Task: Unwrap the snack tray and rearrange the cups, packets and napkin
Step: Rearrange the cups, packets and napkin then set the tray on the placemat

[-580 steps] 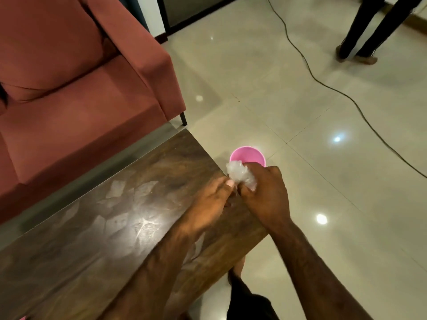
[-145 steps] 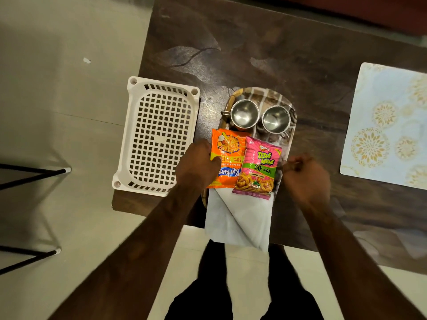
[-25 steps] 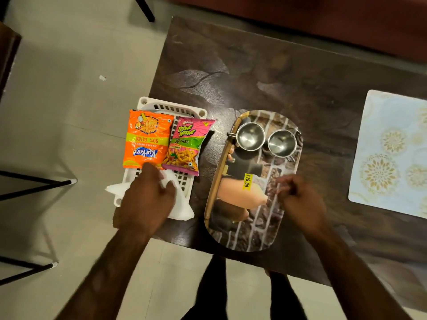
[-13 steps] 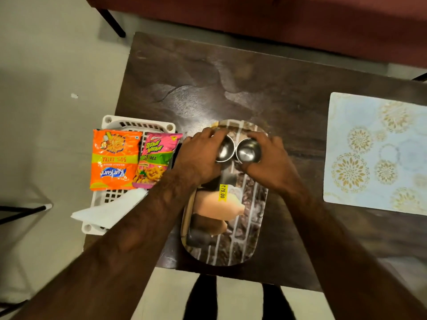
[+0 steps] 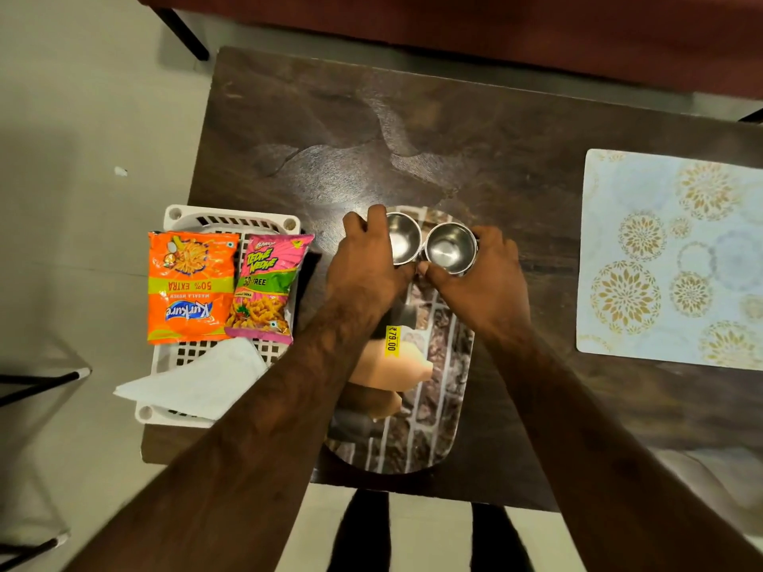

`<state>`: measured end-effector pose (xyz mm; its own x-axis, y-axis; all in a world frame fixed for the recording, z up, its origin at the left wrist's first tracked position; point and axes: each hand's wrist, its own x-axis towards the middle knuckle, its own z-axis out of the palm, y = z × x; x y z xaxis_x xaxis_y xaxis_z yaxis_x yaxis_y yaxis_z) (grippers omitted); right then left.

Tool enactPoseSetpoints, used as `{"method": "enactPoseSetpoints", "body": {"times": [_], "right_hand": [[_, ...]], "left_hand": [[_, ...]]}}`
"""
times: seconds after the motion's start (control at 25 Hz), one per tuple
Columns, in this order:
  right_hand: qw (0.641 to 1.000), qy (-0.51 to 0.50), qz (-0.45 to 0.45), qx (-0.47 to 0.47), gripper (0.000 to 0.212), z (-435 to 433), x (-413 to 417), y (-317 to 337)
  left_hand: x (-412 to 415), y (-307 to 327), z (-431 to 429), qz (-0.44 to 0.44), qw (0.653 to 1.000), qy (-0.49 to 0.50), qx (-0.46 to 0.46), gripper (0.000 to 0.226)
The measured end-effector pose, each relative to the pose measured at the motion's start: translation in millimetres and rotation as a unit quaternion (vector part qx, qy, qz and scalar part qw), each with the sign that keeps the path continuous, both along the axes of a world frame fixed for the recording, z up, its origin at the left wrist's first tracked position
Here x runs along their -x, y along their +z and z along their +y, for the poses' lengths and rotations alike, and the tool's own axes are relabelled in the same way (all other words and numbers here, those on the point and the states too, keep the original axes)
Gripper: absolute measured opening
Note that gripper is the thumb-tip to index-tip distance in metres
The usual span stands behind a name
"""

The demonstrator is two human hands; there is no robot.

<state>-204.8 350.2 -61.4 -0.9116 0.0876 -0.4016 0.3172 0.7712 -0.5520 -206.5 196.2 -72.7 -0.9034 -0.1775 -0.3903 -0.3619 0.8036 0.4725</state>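
Two steel cups stand side by side at the far end of the printed snack tray (image 5: 433,406). My left hand (image 5: 367,266) grips the left steel cup (image 5: 402,241); my right hand (image 5: 483,282) grips the right steel cup (image 5: 450,249). The orange packet (image 5: 190,282) and the pink packet (image 5: 268,286) lie flat on the white plastic basket (image 5: 186,218) to the left. A white napkin (image 5: 194,381) lies across the basket's near end, partly under my left forearm.
The dark wooden table (image 5: 413,138) carries a floral placemat (image 5: 673,258) at the right. A red sofa (image 5: 495,26) runs along the far side. Black stand legs (image 5: 37,381) stick out over the floor at the left. My legs show below the table's near edge.
Half a second ago both hands were closing on the cups; now each holds one firmly. One second ago my left hand was on the napkin at the basket.
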Motion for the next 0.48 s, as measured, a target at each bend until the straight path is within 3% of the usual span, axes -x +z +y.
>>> {"method": "enactPoseSetpoints", "body": {"times": [0.28, 0.48], "right_hand": [[0.999, -0.006, -0.024, 0.034, 0.084, 4.5, -0.1, 3.5], [0.987, -0.043, -0.057, 0.146, 0.064, 35.1, -0.4, 8.4]], "left_hand": [[-7.8, 5.8, -15.4, -0.029, 0.994, 0.007, -0.101, 0.086], [-2.9, 11.7, -41.4, -0.009, 0.992, -0.038, -0.118, 0.085]]}}
